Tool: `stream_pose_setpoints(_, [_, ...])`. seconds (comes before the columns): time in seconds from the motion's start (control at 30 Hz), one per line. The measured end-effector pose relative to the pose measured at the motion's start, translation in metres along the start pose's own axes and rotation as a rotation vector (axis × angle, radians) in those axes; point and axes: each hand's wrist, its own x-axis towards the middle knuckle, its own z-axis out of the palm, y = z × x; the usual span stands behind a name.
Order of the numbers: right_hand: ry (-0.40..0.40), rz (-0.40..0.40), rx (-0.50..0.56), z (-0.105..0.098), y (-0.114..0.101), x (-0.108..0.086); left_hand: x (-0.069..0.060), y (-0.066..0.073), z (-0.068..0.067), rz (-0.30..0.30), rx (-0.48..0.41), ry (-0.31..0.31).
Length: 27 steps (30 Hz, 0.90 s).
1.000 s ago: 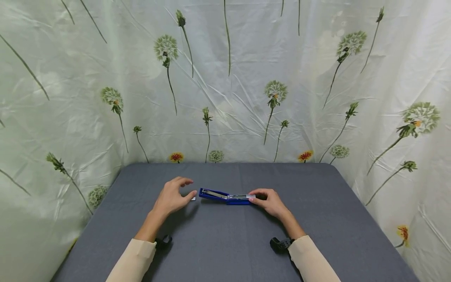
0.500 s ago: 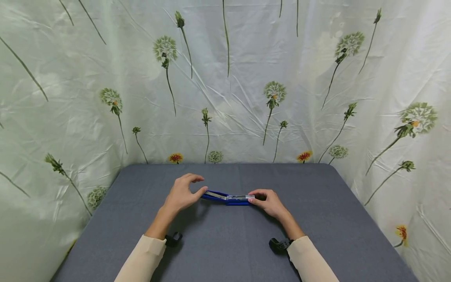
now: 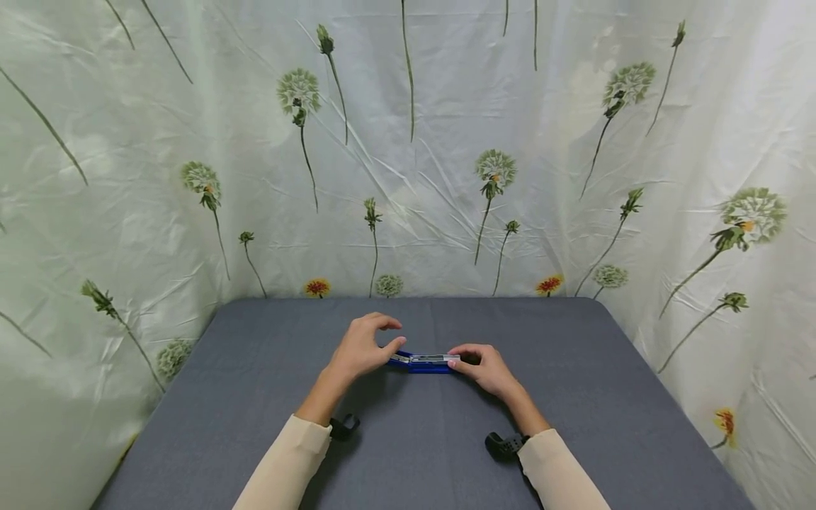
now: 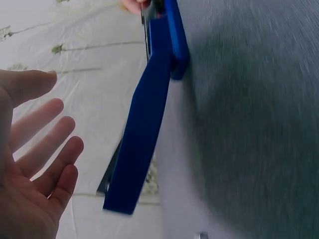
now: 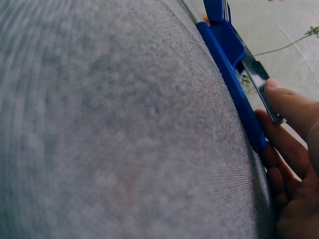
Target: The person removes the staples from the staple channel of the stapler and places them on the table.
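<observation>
A blue stapler [image 3: 430, 367] lies on the table, folded open, with its top cover [image 4: 142, 124] swung back to the left. My right hand [image 3: 487, 368] pinches the right end of its metal magazine [image 5: 256, 74], thumb on the metal and fingers at the base end. My left hand [image 3: 365, 347] hovers over the cover at the left, hiding most of it in the head view. In the left wrist view its fingers are loosely bent, and a gap parts them from the cover.
A small silver piece [image 4: 201, 235] lies on the grey table [image 3: 408, 439], at the lower edge of the left wrist view. Behind the table hangs a pale curtain [image 3: 433, 177] with dandelion prints. Black straps [image 3: 503, 446] circle both wrists.
My left hand has moved right, from beside the stapler's cover to over it, and now hides much of the cover. The right hand keeps its hold, almost unmoved.
</observation>
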Motion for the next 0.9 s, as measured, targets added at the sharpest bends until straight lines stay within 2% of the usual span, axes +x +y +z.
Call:
stream_pose_setpoints(0.2, [0.006, 0.008, 0.013, 0.001, 0.0, 0.0, 0.007, 0.01, 0.02, 0.047, -0.014, -0.057])
stream_pose_setpoints(0.43, [0.0, 0.004, 0.023, 0.0, -0.007, -0.001, 0.012, 0.019, 0.039, 0.063, -0.031, -0.123])
stream_pose_setpoints(0.57, [-0.005, 0.004, 0.025, 0.0, -0.012, -0.003, 0.014, 0.025, 0.048, 0.075, -0.016, -0.133])
stream_pose_setpoints(0.77, [-0.044, -0.039, 0.03, -0.009, -0.041, -0.015, 0.013, 0.03, 0.059, 0.07, 0.014, -0.132])
stream_pose_setpoints(0.9, [-0.05, -0.049, 0.045, -0.011, -0.046, -0.017, 0.013, 0.031, 0.065, 0.062, 0.021, -0.128])
